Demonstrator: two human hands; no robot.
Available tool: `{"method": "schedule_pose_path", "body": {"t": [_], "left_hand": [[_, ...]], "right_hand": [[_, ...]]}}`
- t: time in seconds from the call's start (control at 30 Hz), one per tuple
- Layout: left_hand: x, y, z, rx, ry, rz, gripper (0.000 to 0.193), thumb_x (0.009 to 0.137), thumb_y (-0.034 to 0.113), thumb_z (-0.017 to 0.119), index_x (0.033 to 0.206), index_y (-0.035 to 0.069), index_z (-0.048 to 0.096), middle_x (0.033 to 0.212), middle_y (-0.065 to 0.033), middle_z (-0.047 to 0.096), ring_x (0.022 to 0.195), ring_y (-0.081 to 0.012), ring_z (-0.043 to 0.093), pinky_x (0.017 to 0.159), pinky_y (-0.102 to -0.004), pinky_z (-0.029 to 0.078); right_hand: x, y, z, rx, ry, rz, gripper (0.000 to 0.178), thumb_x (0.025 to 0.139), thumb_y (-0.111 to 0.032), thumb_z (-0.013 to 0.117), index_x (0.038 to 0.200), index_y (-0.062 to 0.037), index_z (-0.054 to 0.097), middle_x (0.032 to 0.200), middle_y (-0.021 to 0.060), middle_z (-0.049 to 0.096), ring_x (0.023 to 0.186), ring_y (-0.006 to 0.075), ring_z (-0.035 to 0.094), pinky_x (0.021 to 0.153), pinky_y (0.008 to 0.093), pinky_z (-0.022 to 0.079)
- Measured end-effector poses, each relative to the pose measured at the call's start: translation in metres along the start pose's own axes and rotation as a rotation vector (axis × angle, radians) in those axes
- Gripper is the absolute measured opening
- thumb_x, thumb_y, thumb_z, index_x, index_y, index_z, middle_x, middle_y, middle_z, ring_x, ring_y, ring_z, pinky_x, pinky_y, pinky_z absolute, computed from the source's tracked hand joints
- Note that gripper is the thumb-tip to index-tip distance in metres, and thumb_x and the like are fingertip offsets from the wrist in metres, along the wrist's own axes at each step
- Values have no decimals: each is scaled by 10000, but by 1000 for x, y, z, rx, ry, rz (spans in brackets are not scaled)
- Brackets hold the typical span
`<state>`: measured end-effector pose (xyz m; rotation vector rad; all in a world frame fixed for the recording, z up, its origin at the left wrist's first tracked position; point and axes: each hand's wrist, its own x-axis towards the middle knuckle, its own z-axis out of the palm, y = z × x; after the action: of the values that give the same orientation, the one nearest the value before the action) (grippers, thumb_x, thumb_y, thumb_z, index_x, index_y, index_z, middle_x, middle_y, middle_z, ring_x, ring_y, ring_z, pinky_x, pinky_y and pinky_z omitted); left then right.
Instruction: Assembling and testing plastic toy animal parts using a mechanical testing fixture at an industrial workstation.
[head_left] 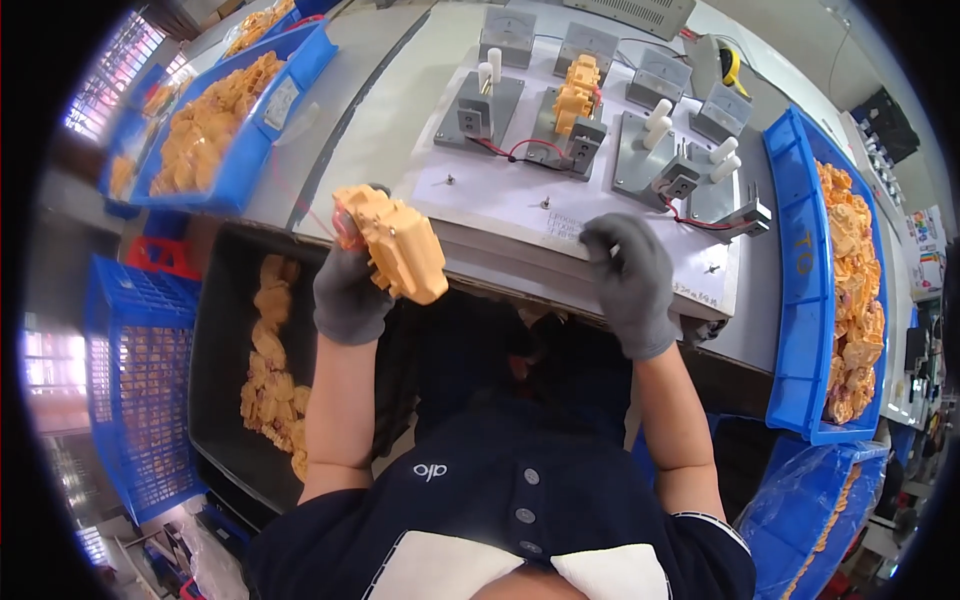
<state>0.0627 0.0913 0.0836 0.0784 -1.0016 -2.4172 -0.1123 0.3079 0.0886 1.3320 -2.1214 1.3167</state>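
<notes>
My left hand [352,292], in a grey glove, is closed round a chunky yellow-orange moulded part [405,243] in front of the bench edge. Something reddish shows at the part's left side, by my fingers. My right hand [632,285], also gloved in grey, hovers over the near edge of the white board [480,215] with loosely bent fingers and nothing visible in them. Beyond it, a similar yellow-orange part [577,95] sits upright on one of several grey test fixtures [645,160], which carry white posts and red and black wires.
Several panel meters [508,35] line the board's back. A blue bin [800,330] of yellow-orange parts stands right; another blue bin [300,75] stands far left. Below left are a black tub [225,380] with more parts and a blue crate [150,390]. Small screws [546,203] protrude from the board.
</notes>
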Motion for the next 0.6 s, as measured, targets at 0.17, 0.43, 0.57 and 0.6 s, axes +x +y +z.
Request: {"method": "schedule_pose_path", "body": {"t": [0.17,0.43,0.57,0.6], "left_hand": [[9,2,1,-336,35,-26,551,871,345,558,1235,-28,376,1032,-204,527,979,-388,532,782,-477,526],[2,-13,-8,-459,192,-117,400,898,308,532,1242,112,471,1173,-91,546,960,-230,594,781,-424,520],[-2,-18,-5,-383,13,-114,485,888,321,542,1274,57,412,1168,-135,538,935,-268,598,750,-411,532],[-3,-22,-4,-334,-99,-123,525,883,327,549,1288,36,383,1175,-149,529,957,-276,591,767,-405,530]], "right_hand": [[14,-1,15,4,14,213,274,709,-116,721,956,-56,619,838,91,603,703,223,593,593,313,475],[22,-3,34,-197,-148,136,174,749,-258,670,819,-99,658,799,61,598,775,252,585,642,373,480],[24,-5,31,-149,-170,69,166,744,-248,673,808,-95,666,806,63,608,755,254,582,634,362,481],[23,-7,31,-66,-141,86,209,753,-256,671,880,-89,662,826,71,611,765,242,592,641,342,478]]}}
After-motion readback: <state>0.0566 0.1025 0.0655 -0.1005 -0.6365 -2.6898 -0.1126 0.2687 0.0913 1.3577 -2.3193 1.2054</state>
